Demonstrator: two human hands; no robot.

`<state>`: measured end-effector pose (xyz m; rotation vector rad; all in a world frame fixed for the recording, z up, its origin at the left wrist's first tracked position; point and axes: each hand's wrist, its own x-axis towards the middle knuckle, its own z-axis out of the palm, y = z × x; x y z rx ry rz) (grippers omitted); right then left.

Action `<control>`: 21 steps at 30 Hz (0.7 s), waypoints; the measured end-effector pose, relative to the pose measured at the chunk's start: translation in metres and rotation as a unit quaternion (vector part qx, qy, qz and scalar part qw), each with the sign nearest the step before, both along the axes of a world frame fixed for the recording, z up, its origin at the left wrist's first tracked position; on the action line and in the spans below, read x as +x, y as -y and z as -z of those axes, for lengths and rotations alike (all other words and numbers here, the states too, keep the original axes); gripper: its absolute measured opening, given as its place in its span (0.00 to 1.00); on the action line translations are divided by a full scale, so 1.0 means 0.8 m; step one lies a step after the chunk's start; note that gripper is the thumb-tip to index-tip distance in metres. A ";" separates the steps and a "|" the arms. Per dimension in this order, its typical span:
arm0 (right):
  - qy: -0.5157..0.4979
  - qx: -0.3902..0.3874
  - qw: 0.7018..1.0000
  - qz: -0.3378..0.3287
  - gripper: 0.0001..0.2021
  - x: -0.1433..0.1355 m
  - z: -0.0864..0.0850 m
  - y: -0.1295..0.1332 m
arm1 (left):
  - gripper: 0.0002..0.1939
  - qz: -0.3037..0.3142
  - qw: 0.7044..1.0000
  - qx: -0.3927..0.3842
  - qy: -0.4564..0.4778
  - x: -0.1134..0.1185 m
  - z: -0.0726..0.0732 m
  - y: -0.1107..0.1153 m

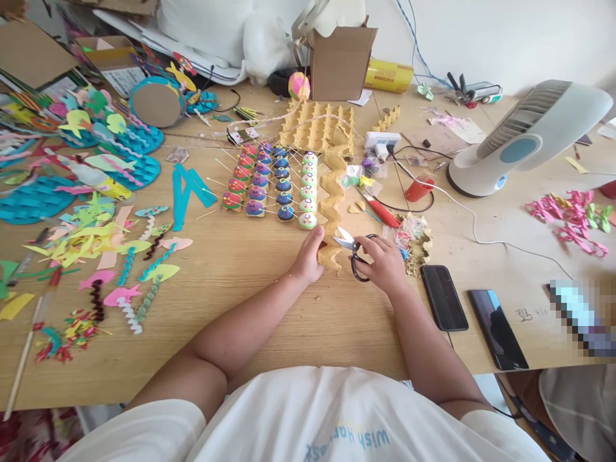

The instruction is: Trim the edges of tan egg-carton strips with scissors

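Note:
My left hand [309, 256] grips the lower left edge of a long strip of tan egg carton [332, 192], thumb on top. In my right hand [385, 262] are black-handled scissors [357, 251], fingers in the loops. The blades are parted and point at the strip's right edge near its lower end. Left of the strip stand rows of painted carton cups: white-green [308, 192], blue [285, 192], purple [258, 186] and red [235, 186], with thin sticks poking out. Behind lies a larger uncut egg tray [315, 122].
A white fan [520, 141] stands at right, phones [443, 297] nearer me. Carton scraps [419, 247] and a red-handled tool [382, 210] lie right of the scissors. Colourful paper fish [120, 295] and blue trays [36, 199] cover the left; a cardboard box [341, 64] stands behind.

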<state>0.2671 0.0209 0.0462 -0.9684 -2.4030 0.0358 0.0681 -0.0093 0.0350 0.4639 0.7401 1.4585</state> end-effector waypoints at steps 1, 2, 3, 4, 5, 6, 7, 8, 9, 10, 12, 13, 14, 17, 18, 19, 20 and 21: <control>-0.007 0.003 1.000 0.004 0.18 0.001 0.000 0.000 | 0.28 0.012 1.000 -0.004 0.006 -0.001 -0.001 0.000; -0.014 0.005 1.000 0.009 0.18 0.001 -0.001 0.000 | 0.29 0.021 1.000 -0.004 0.008 -0.001 -0.002 0.000; -0.020 0.006 1.000 0.012 0.18 0.002 -0.002 0.000 | 0.29 0.026 1.000 -0.003 0.004 -0.001 -0.002 0.000; -0.023 0.008 1.000 0.012 0.18 0.002 -0.003 0.000 | 0.29 0.027 1.000 0.001 -0.002 -0.001 -0.002 0.000; -0.024 0.010 1.000 0.009 0.18 0.002 -0.004 0.001 | 0.29 0.025 1.000 0.007 -0.011 0.000 -0.001 0.000; -0.021 0.012 1.000 0.006 0.18 0.001 -0.005 0.002 | 0.28 0.022 0.999 0.014 -0.019 0.001 0.000 0.000; -0.017 0.016 1.000 0.003 0.19 0.001 -0.005 0.003 | 0.28 0.016 0.999 0.022 -0.027 0.002 0.001 0.000; -0.012 0.020 1.000 0.003 0.19 0.000 -0.006 0.003 | 0.28 0.008 0.999 0.030 -0.035 0.003 0.002 0.000; -0.004 0.023 1.000 0.005 0.19 -0.001 -0.005 0.004 | 0.27 -0.001 0.998 0.037 -0.041 0.004 0.003 0.000; 0.004 0.027 1.000 0.010 0.19 -0.002 -0.005 0.005 | 0.27 -0.009 0.998 0.040 -0.047 0.005 0.003 0.000; 0.022 0.033 0.999 0.022 0.19 -0.002 -0.005 0.006 | 0.28 -0.024 0.997 0.037 -0.057 0.006 0.002 0.000; 0.031 0.036 0.998 0.028 0.19 -0.003 -0.004 0.006 | 0.28 -0.028 0.997 0.033 -0.060 0.006 0.001 0.000; 0.040 0.038 0.998 0.033 0.20 -0.003 -0.004 0.006 | 0.28 -0.030 0.997 0.030 -0.063 0.007 -0.001 0.000; 0.063 0.039 0.996 0.045 0.21 -0.003 -0.007 0.006 | 0.30 -0.032 0.997 0.025 -0.064 0.007 -0.003 0.000; 0.071 0.036 0.996 0.047 0.21 -0.003 -0.008 0.007 | 0.30 -0.033 0.997 0.023 -0.064 0.007 -0.004 0.000; 0.077 0.033 0.995 0.048 0.21 -0.003 -0.009 0.007 | 0.30 -0.034 0.997 0.021 -0.066 0.006 -0.004 0.000; 0.083 0.029 0.995 0.050 0.21 -0.003 -0.010 0.007 | 0.30 -0.035 0.997 0.018 -0.067 0.006 -0.004 0.000; 0.089 0.025 0.994 0.052 0.21 -0.004 -0.011 0.008 | 0.30 -0.035 0.997 0.016 -0.069 0.006 -0.004 0.000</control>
